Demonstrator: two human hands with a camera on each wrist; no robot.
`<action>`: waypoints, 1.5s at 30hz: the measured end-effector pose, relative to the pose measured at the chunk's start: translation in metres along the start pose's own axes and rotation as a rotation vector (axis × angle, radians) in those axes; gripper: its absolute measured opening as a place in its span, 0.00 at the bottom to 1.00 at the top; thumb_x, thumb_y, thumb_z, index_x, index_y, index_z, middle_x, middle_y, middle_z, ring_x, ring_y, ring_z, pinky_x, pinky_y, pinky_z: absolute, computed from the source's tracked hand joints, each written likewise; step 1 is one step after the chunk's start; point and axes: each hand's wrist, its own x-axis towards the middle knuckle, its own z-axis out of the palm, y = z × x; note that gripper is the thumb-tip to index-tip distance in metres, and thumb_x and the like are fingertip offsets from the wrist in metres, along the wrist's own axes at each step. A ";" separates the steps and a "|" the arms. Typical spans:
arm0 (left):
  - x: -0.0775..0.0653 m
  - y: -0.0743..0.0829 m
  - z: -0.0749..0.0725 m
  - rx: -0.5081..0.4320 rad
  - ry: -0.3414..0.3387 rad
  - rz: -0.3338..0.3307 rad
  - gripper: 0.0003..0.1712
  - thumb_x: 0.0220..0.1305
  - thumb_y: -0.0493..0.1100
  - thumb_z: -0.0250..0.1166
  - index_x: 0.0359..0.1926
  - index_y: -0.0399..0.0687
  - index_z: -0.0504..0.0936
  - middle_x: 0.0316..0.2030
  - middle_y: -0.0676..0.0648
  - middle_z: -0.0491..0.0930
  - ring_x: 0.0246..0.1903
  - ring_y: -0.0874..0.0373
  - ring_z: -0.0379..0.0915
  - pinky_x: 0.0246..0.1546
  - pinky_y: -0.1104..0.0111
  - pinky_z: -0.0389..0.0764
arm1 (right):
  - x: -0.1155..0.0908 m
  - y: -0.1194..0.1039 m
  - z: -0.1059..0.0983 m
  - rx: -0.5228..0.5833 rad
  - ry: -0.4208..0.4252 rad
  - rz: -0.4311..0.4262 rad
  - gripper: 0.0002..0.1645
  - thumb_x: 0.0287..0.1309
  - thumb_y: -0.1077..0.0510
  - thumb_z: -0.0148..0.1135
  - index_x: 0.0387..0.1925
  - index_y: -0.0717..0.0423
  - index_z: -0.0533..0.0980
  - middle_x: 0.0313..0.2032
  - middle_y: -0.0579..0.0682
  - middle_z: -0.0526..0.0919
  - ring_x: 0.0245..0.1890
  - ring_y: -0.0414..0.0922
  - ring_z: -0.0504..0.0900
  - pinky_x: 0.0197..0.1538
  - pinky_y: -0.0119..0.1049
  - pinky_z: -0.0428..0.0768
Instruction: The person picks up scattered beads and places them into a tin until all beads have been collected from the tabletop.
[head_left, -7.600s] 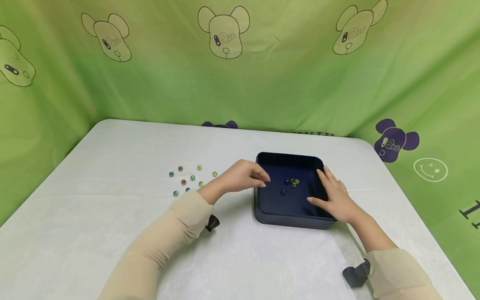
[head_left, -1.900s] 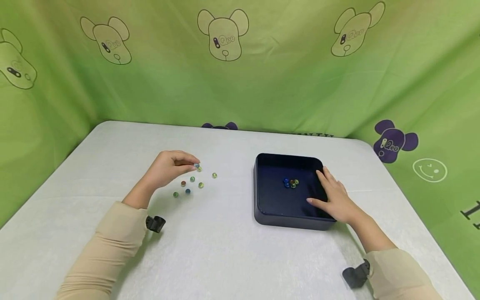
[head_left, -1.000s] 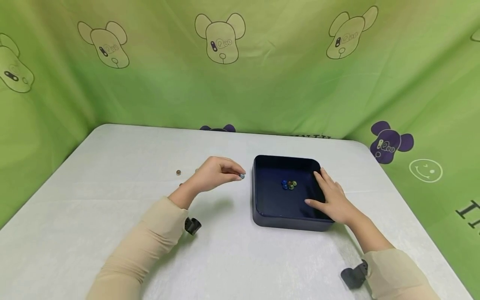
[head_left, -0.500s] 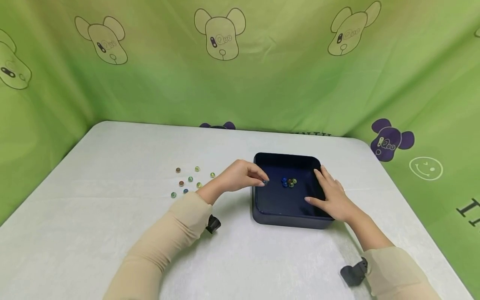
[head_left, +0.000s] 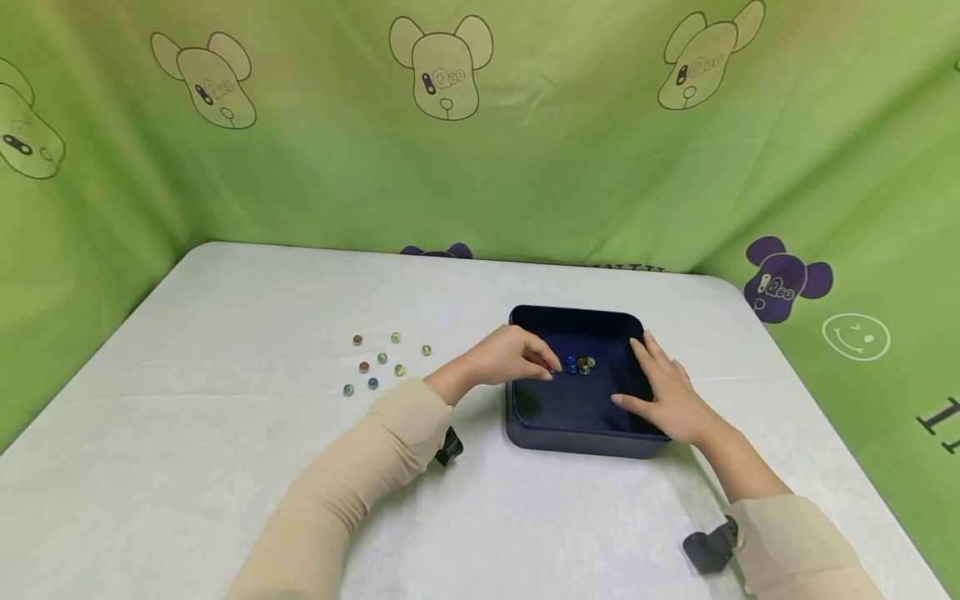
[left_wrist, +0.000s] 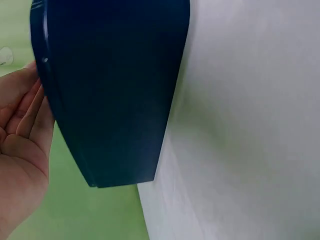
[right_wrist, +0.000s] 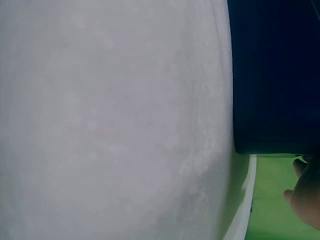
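A dark blue square tray (head_left: 588,446) stands on the white table, with several marbles (head_left: 584,367) clustered on its floor. Over the tray's left part, my left hand (head_left: 513,357) pinches a small bluish marble (head_left: 552,373) between thumb and fingertips, mostly covered by them. In the left wrist view the tray's outer wall (left_wrist: 115,110) hides those fingertips, and only the palm side of the left hand (left_wrist: 25,145) shows. My right hand (head_left: 671,396) rests on the tray's right rim with its fingers spread; the right wrist view catches part of the right hand (right_wrist: 306,195) beyond the tray wall (right_wrist: 275,80).
Left of the tray, several loose marbles (head_left: 382,358) in green, yellow-green, brown and blue lie scattered on the white cloth (head_left: 225,450). A green printed curtain (head_left: 322,167) hangs behind the table and along both sides.
My left hand has brought the bluish marble from the scattered group rightward to over the tray. A blue marble in the tray now sits closer to the cluster. The right hand has stayed put.
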 end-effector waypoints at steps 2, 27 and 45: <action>0.003 0.000 0.003 0.006 -0.011 0.005 0.10 0.51 0.35 0.62 0.37 0.41 0.81 0.35 0.49 0.79 0.32 0.69 0.74 0.31 0.80 0.73 | 0.000 0.000 0.000 -0.003 -0.002 0.002 0.52 0.52 0.44 0.55 0.64 0.65 0.38 0.63 0.66 0.33 0.62 0.60 0.33 0.56 0.60 0.34; 0.033 0.001 0.023 0.438 -0.182 0.017 0.08 0.51 0.35 0.63 0.35 0.47 0.82 0.33 0.54 0.79 0.33 0.68 0.72 0.31 0.84 0.69 | 0.001 0.001 0.001 -0.009 0.006 -0.008 0.51 0.53 0.45 0.54 0.64 0.64 0.37 0.62 0.67 0.33 0.62 0.60 0.34 0.56 0.60 0.34; 0.035 0.004 0.030 0.678 -0.275 -0.055 0.08 0.52 0.37 0.62 0.33 0.56 0.82 0.31 0.58 0.77 0.32 0.67 0.70 0.28 0.79 0.71 | 0.001 0.000 0.001 0.011 0.004 -0.022 0.50 0.54 0.46 0.54 0.64 0.66 0.38 0.62 0.67 0.33 0.62 0.60 0.33 0.56 0.61 0.33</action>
